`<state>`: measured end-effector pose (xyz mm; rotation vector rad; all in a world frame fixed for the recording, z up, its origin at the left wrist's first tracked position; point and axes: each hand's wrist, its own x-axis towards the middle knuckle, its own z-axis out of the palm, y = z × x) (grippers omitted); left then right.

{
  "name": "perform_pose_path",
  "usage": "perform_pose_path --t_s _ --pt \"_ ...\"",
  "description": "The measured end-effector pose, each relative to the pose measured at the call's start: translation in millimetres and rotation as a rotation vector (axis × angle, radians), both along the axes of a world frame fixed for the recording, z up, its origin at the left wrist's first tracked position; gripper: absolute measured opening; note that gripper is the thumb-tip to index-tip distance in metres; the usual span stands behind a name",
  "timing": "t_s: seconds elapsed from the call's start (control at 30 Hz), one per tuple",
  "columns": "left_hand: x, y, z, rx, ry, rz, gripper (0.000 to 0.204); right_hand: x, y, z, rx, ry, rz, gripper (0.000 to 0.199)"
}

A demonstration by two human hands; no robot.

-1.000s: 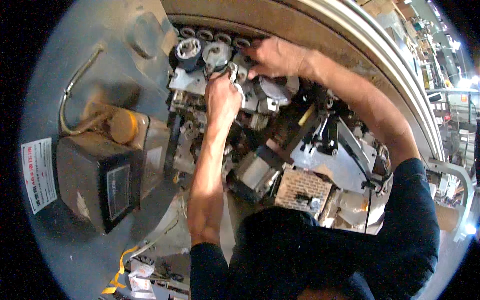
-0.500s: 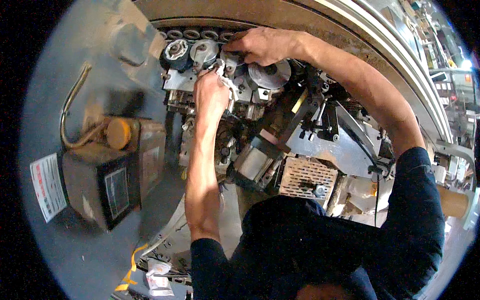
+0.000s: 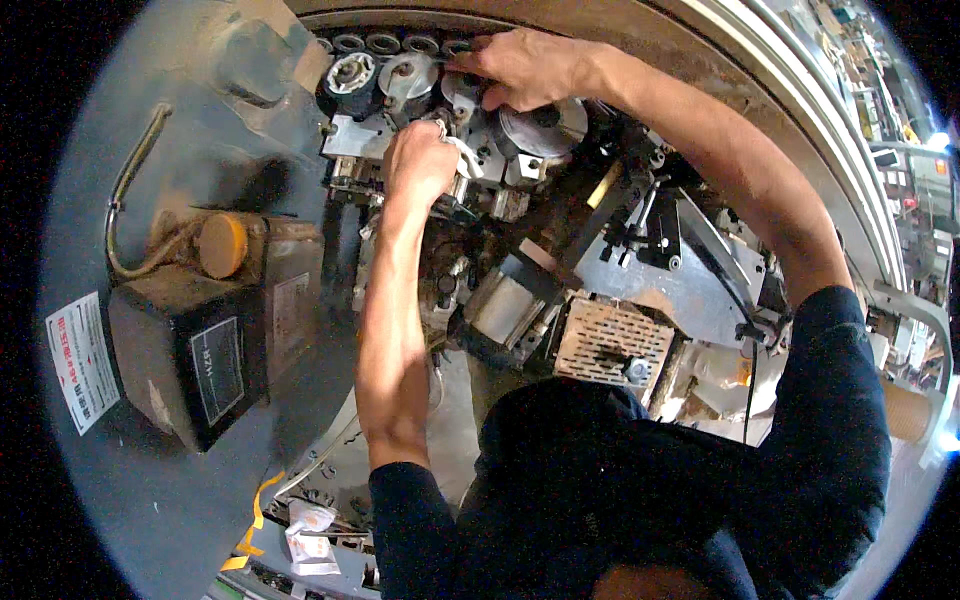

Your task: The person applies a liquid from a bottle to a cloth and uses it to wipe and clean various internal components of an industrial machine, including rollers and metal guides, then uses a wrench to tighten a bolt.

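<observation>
A crumpled white cloth (image 3: 464,158) pokes out of my left hand (image 3: 418,165), whose fingers are closed on it over the machine's metal plate (image 3: 357,137). Just beyond lies a round metal roller (image 3: 410,80) with an arm across its top. My right hand (image 3: 530,70) reaches in from the right, its forefinger stretched out and its thumb apart, against a smaller metal wheel (image 3: 461,92). That hand partly covers the wheel and a larger metal disc (image 3: 545,128). At the left end of the row sits a dark roller with a pale ring top (image 3: 351,75).
Several round rings (image 3: 383,44) line the machine's back edge. A dark box with an orange cap (image 3: 222,246) and a bent hose (image 3: 125,190) stand at left. Nearer me are a cylindrical motor-like part (image 3: 505,308) and a perforated metal cover (image 3: 615,345).
My left hand has drawn slightly back toward me from the rollers, and less of the cloth shows. My right hand keeps its place at the small wheel. The whole view has shifted slightly.
</observation>
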<state>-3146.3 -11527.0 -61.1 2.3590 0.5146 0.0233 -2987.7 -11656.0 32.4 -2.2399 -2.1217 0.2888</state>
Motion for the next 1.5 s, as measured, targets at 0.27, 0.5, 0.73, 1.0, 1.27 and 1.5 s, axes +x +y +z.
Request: perform_pose_path --t_s 0.27,0.5,0.73,1.0,1.27,1.5 --pt "-16.3 -0.5 4.9 -0.141 0.045 0.062 0.024 -3.5 -1.9 -0.5 -0.047 0.093 -0.021 0.045" --pt "1.0 9.6 18.8 -0.178 0.101 -0.042 0.024 -4.1 6.0 11.5 -0.135 -0.021 -0.015 0.038" --pt "-6.3 4.0 13.3 -0.120 0.146 -0.029 0.026 -1.3 1.9 -13.5 0.018 0.032 0.047 0.041" --pt "-6.2 8.6 -0.4 -0.148 0.092 -0.018 0.027 5.6 -2.9 -17.3 0.045 0.041 0.066 0.058" --pt "-9.8 -0.1 26.6 -0.146 0.075 -0.017 0.027 -2.1 -2.5 -1.9 -0.096 0.004 -0.043 0.043" --pt "-16.9 -3.9 11.8 -0.070 0.132 0.005 0.027 -10.4 6.4 4.9 -0.123 0.045 -0.003 0.046"
